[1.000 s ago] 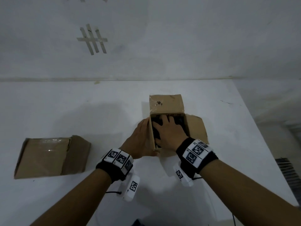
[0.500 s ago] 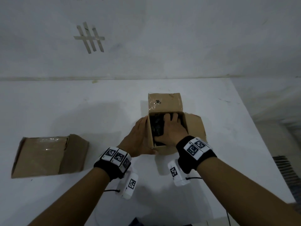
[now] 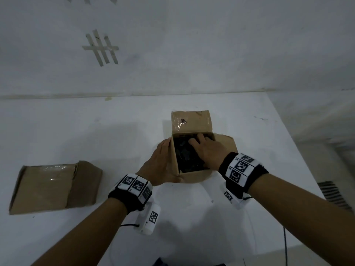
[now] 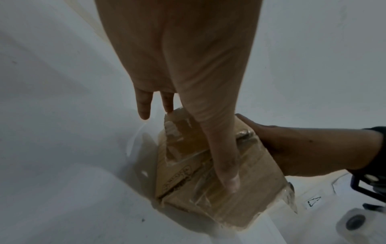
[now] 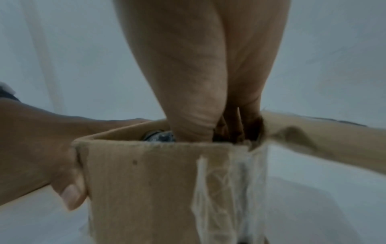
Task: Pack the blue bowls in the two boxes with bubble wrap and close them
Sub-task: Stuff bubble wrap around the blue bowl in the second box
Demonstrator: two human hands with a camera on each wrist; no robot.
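Right hand [image 3: 206, 150] inside open box [image 3: 177, 160], left hand [image 3: 160, 164] steadying its side

Right hand [image 5: 200, 82] fingers inside open box [image 5: 146, 181]

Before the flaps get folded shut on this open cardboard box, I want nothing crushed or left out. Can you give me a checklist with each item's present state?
1. Open brown cardboard box steadied: ok, left hand rests against its left wall.
2. Dark wrapped contents below the rim: ok, as far as the head view shows.
3. Right hand out of the box: not ok, its fingers are inside.
4. Flaps free: ok, far flap upright, right flap splayed outward.
5. Other taped brown cardboard box closed: cannot tell.
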